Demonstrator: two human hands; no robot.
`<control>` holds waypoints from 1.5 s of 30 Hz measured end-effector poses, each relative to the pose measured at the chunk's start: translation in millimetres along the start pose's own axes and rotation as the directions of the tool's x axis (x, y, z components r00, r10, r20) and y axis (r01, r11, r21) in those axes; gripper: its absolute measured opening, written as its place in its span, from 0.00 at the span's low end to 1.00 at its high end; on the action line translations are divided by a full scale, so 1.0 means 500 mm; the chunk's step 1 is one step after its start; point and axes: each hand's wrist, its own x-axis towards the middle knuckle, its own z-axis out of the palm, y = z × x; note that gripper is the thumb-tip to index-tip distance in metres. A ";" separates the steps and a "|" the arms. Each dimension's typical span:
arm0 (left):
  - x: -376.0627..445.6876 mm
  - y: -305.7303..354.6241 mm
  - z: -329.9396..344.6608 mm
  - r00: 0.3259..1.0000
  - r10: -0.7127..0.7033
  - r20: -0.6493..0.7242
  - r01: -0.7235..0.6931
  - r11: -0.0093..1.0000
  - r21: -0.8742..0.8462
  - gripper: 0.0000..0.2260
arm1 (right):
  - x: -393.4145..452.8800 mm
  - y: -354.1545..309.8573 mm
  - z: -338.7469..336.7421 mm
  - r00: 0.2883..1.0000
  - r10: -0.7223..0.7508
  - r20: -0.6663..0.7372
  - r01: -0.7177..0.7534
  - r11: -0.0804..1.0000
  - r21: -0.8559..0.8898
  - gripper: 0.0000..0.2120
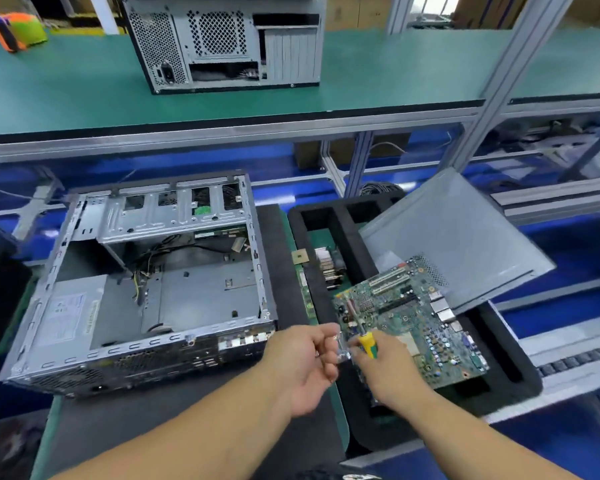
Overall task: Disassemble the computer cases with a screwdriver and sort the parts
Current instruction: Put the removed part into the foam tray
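**Both hands meet at the motherboard's near-left corner**

Both forearms enter from the bottom edge and converge at centre. Left hand (307,362): back of hand up, fingers curled, pinching a small shiny metal piece (340,351) at the fingertips. Piece is blurred, can't identify it. Right hand (383,367): fingers wrapped round a yellow-and-green screwdriver (365,342), handle sticking up out of the fist, shaft angled up-left over the board. Tip not resolvable against the board clutter. The two hands are almost touching.

Motherboard (413,320) lies tilted on a black foam tray (513,368), its near-left corner under the hands. Tray compartments are partly hidden by the board; a heatsink-like finned part (328,268) and a small square chip (300,257) show in the left slots. A grey side panel (458,237) leans across the tray's far-right corner, its lower edge behind the board.

Left of the tray: open computer case (142,282) lying on its side on a dark mat (174,420), rear ports toward the camera. Inside: power supply with white label at near left, loose cables in the middle, drive cage at the far side. Interior under the cage is in shadow.

Far: a second closed case (222,43) stands on the green upper shelf (66,88), rear toward the camera, top cut off by the frame. An orange-and-green object (16,31) at far left is too blurred to name.
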 end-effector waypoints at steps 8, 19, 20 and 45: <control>0.107 -0.078 -0.046 0.936 0.048 -0.350 -0.065 0.997 -0.039 0.16 | 0.073 0.016 0.003 0.942 -0.246 0.230 0.303 0.916 -0.262 0.05; 0.181 -0.112 -0.088 0.766 0.638 0.079 -0.108 0.007 0.994 0.25 | 0.124 0.039 0.029 0.830 -0.389 0.400 0.503 0.832 -0.233 0.31; 0.190 -0.114 -0.088 0.761 0.639 0.115 -0.114 -0.042 0.993 0.28 | 0.126 0.039 0.029 0.831 -0.402 0.384 0.509 0.828 -0.236 0.30; 0.233 -0.083 -0.106 0.752 0.607 0.256 -0.120 -0.256 0.959 0.32 | 0.169 0.043 0.015 0.872 -0.350 0.343 0.428 0.884 -0.187 0.26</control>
